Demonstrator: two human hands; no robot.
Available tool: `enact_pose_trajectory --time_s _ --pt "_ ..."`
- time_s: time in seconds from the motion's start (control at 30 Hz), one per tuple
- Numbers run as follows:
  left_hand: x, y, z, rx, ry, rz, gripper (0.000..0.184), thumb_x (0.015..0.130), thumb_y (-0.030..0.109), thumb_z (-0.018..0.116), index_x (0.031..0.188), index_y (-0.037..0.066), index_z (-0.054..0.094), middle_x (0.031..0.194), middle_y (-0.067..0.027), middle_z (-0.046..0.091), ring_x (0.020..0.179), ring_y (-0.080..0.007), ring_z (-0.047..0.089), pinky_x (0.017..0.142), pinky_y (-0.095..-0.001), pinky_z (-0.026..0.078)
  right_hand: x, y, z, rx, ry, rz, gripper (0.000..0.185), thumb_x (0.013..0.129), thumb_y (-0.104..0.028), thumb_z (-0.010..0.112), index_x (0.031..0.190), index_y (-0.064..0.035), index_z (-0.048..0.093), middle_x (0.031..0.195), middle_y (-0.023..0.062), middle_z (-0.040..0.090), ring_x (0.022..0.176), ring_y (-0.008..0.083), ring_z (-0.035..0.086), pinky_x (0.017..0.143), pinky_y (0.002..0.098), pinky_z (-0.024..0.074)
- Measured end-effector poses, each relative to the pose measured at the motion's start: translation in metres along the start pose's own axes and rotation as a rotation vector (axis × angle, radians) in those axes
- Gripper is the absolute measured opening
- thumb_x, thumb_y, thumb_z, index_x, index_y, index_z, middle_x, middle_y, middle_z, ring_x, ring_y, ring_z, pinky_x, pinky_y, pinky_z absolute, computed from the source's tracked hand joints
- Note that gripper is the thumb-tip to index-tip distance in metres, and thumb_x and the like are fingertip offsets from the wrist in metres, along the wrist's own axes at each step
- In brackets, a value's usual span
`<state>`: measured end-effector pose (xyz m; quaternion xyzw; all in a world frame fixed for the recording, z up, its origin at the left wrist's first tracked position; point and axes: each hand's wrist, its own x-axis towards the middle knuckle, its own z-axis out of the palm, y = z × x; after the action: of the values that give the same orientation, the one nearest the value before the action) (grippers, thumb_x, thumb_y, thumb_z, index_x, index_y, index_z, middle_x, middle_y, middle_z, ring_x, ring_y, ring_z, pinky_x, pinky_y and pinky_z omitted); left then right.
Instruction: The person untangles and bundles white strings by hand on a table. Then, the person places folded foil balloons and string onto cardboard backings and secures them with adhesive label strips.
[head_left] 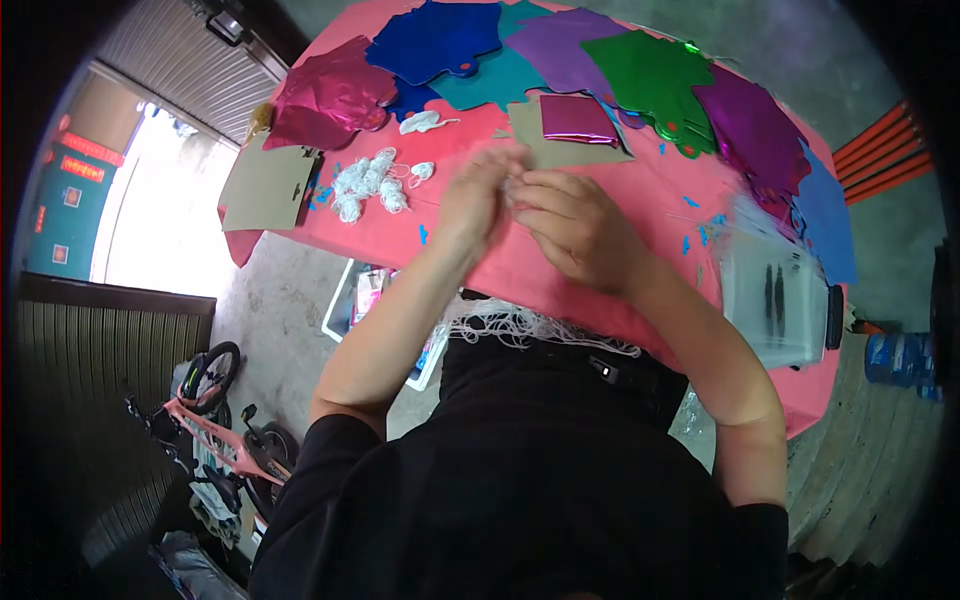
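Fingers of both hands are curling in and meeting tip to tip over the front of the desk, with a tiny pale bit showing right where they're meeting. It's looking like string to me, but the left hand is coming out blurry, so honestly I can't tell if either hand is properly gripping it. Right hand is looking a bit sharper.

For fiddly stuff like this, I'd be pinching close to the working spot, one hand steadying and the other doing the fine moves. I'd be going slow too, since something that thin is probably slipping or snagging on anyone who's rushing.

Just below, a white tangle is lying between the desk edge and the lap, so I'd be keeping it slack. White bundles are sitting off to the left, blue bits are lying scattered, and a clear box is standing at the right. Farther back, purple foil is resting on brown card.
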<state>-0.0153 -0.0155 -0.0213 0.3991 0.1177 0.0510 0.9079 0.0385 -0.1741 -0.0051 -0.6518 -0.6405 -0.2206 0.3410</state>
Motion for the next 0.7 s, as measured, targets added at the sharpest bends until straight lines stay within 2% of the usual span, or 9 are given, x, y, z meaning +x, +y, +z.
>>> enact_pose_trajectory --time_s 0.07,0.2,0.3,0.33,0.47,0.53,0.6,0.63,0.7 --pt "-0.005 0.027 -0.015 0.722 0.056 0.396 0.022 0.092 0.009 0.041 0.103 0.003 0.058 0.088 -0.0069 0.058 0.083 -0.0181 0.058 0.071 -0.0305 0.047 -0.008 0.002 -0.009 0.063 -0.039 0.081 0.018 0.071 -0.003 0.060 0.089 -0.0038 0.059 0.098 0.0104 0.057 0.097 0.0300 0.054 0.083 0.0399 0.0435" --pt "0.000 0.064 -0.068 1.303 0.108 0.632 0.019 0.089 0.011 0.047 0.100 0.004 0.061 0.088 -0.0087 0.059 0.085 -0.0219 0.057 0.074 -0.0334 0.045 -0.030 0.014 -0.015 0.114 -0.116 0.209 0.020 0.072 -0.005 0.061 0.092 -0.0030 0.059 0.099 0.0118 0.056 0.099 0.0306 0.053 0.087 0.0399 0.0425" --pt "-0.007 0.091 -0.088 2.103 -0.019 1.022 0.019 0.088 0.011 0.053 0.103 0.001 0.060 0.094 -0.0053 0.059 0.081 -0.0139 0.055 0.074 -0.0257 0.043 -0.038 0.017 -0.019 0.107 -0.156 0.289 0.023 0.072 -0.006 0.061 0.095 -0.0026 0.058 0.100 0.0124 0.056 0.100 0.0309 0.052 0.088 0.0401 0.0420" --pt "-0.011 0.093 -0.089 2.102 -0.025 1.017 0.019 0.088 0.011 0.053 0.103 0.001 0.060 0.094 -0.0053 0.059 0.081 -0.0139 0.055 0.074 -0.0257 0.043 -0.041 0.017 -0.020 0.091 -0.171 0.323 0.024 0.073 -0.007 0.061 0.096 -0.0025 0.058 0.102 0.0127 0.055 0.101 0.0310 0.052 0.088 0.0402 0.0419" --pt "-0.041 0.083 -0.074 1.801 0.051 0.892 0.016 0.085 0.009 0.056 0.098 0.001 0.062 0.092 -0.0055 0.060 0.084 -0.0143 0.054 0.076 -0.0272 0.042 -0.051 0.015 -0.019 0.053 -0.242 0.443 0.028 0.075 -0.011 0.062 0.101 -0.0030 0.056 0.107 0.0133 0.053 0.103 0.0314 0.050 0.090 0.0404 0.0407" --pt "-0.073 0.077 -0.041 1.514 0.050 0.481 0.015 0.084 0.008 0.058 0.096 0.000 0.062 0.086 -0.0059 0.061 0.082 -0.0144 0.057 0.075 -0.0273 0.045 -0.055 0.016 -0.016 0.047 -0.278 0.480 0.029 0.076 -0.013 0.061 0.103 -0.0034 0.056 0.109 0.0134 0.052 0.104 0.0315 0.049 0.090 0.0405 0.0401" --pt "-0.097 0.067 -0.042 1.076 -0.209 -0.048 0.013 0.081 0.008 0.062 0.091 0.001 0.064 0.080 -0.0050 0.061 0.080 -0.0130 0.060 0.070 -0.0272 0.047 -0.057 0.016 -0.013 -0.044 -0.324 0.431 0.031 0.077 -0.017 0.061 0.105 -0.0043 0.055 0.112 0.0132 0.050 0.106 0.0311 0.048 0.091 0.0408 0.0389" --pt "-0.105 0.060 -0.040 1.072 -0.203 -0.052 0.013 0.081 0.008 0.062 0.091 0.001 0.064 0.080 -0.0050 0.061 0.080 -0.0130 0.060 0.070 -0.0272 0.047 -0.057 0.016 -0.011 -0.087 -0.345 0.403 0.032 0.078 -0.019 0.061 0.107 -0.0047 0.055 0.113 0.0130 0.050 0.107 0.0308 0.047 0.092 0.0409 0.0384" --pt "-0.114 0.042 -0.034 1.139 -0.378 -0.535 0.015 0.081 0.009 0.062 0.093 0.001 0.064 0.080 -0.0063 0.063 0.077 -0.0159 0.061 0.067 -0.0270 0.048 -0.058 0.016 -0.009 -0.084 -0.345 0.409 0.033 0.078 -0.019 0.060 0.107 -0.0050 0.055 0.113 0.0128 0.050 0.108 0.0308 0.046 0.092 0.0410 0.0379"
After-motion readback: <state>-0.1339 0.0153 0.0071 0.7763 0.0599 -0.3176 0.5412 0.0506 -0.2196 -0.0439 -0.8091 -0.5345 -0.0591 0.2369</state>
